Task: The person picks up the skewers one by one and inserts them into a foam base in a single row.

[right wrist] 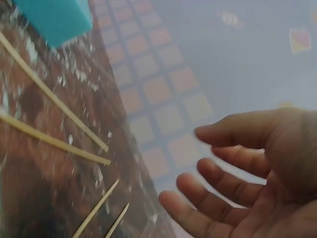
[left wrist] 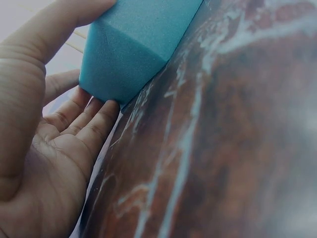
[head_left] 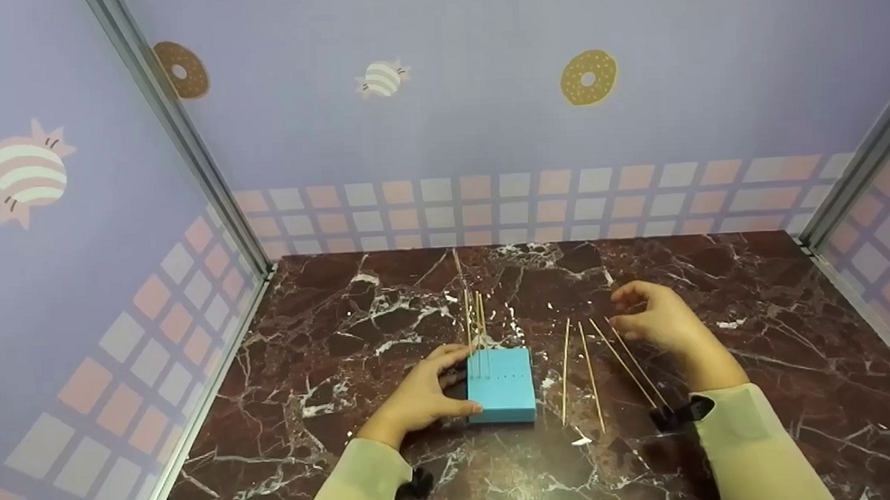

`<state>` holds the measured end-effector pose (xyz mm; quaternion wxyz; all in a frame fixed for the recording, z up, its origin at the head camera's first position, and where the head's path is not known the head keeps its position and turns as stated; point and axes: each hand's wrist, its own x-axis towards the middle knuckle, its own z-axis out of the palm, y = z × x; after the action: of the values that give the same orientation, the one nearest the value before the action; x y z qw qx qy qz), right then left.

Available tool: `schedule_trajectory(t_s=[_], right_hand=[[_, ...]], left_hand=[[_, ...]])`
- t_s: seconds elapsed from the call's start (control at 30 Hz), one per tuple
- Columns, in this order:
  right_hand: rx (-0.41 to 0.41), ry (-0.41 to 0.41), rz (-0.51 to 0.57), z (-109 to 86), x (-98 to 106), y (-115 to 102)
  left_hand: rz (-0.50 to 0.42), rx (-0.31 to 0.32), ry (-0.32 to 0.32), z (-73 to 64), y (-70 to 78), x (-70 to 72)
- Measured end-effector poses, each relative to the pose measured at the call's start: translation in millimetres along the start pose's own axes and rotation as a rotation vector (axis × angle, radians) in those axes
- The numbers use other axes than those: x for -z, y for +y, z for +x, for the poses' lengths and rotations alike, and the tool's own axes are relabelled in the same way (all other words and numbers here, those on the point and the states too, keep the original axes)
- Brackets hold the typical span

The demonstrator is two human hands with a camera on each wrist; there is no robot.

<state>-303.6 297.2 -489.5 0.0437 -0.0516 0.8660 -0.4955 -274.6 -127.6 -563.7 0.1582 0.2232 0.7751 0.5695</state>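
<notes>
A light-blue foam block sits on the table with a row of small holes across its top. A few thin wooden sticks stand upright in the holes at its left end. My left hand holds the block from the left, thumb at the near corner and fingers along the side, as the left wrist view shows the foam between them. Over the far ends of loose sticks hovers my right hand, fingers loosely bent and apart. Nothing is in the right hand.
Two more loose sticks, one beside another, lie right of the block. White crumbs are scattered behind the block on the dark marbled table. Patterned walls enclose the back and sides.
</notes>
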Motion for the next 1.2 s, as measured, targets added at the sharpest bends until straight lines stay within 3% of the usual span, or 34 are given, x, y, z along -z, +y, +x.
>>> schedule_trajectory(t_s=[0.4,0.73,1.2], right_hand=[[-0.226,-0.107,-0.06,3.8,7.3,22.1],[-0.286,-0.16,-0.17,-1.1,9.5,26.6],[-0.302,-0.141,-0.299,-3.3,10.4,25.5]], left_hand=[[0.01,0.009,0.009,-0.9,-0.7,1.2],[0.016,0.016,0.01,-1.5,-1.3,-0.3],[0.08,0.005,0.011,0.2,2.8,-0.6]])
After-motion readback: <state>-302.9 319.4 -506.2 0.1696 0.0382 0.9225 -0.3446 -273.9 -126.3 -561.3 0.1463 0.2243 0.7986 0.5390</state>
